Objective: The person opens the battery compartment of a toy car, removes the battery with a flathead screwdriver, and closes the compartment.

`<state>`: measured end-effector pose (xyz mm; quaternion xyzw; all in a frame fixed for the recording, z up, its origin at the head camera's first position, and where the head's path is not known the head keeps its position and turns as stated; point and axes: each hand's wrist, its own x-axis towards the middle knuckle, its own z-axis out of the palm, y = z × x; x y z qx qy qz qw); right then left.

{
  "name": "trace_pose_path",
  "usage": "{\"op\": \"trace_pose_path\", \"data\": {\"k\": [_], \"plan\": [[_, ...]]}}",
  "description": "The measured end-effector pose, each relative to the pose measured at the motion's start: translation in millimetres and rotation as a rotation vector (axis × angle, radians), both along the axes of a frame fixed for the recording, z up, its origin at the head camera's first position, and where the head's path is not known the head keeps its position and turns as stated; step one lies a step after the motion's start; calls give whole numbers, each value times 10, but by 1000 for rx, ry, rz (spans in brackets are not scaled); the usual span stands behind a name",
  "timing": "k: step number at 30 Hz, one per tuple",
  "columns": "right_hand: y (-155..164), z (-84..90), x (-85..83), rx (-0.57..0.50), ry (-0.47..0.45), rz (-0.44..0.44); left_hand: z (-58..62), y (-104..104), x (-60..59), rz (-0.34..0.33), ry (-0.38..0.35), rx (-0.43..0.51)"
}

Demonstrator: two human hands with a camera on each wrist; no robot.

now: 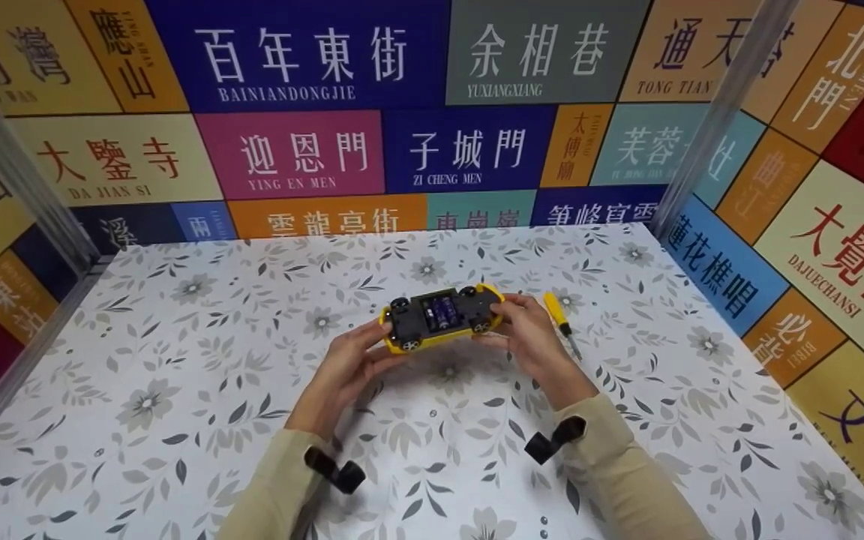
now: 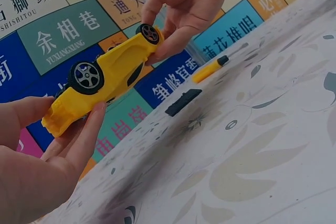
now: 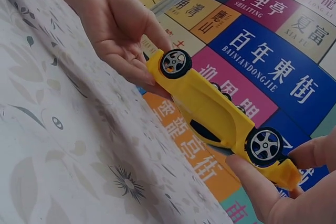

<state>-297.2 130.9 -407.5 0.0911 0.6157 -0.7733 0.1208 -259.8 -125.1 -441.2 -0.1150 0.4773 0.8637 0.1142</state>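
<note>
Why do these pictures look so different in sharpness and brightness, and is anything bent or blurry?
Head view: dimmer, even light, the walls bow outward toward the edges, soft shadows lie under the hands, and the yellow toy car is sharp. Left wrist view: brighter and washed out, the near left hand is blurred, and the tilted table looks soft. Right wrist view: the car is crisp, while the right hand blurs at the corner.

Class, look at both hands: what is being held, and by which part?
A yellow toy car, upside down with its battery bay showing, is held above the table by its two ends: the left hand at one end, the right hand at the other.
</note>
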Motion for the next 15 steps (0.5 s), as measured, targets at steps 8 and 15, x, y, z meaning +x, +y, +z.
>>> {"op": "trace_pose_path", "data": {"k": [8, 15], "plan": [[66, 31, 5, 167, 18, 61, -9, -5, -12, 43, 8, -18], [136, 74, 9, 410, 140, 33, -62, -3, -17, 84, -11, -70]]}}
